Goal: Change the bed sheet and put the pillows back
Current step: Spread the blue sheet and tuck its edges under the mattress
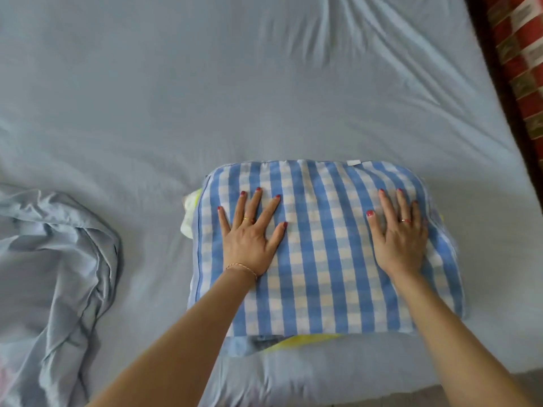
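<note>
Head view looks down on a blue-and-white checked pillow lying in the lower middle of the frame on a pale blue bed sheet that covers the mattress. Both hands press flat on the pillow's top with fingers straight and spread: the left hand near its left edge, the right hand near its right edge. A yellow and white fabric peeks from under the pillow. A crumpled pale blue cloth lies at the lower left. A red patterned textile shows at the upper right.
</note>
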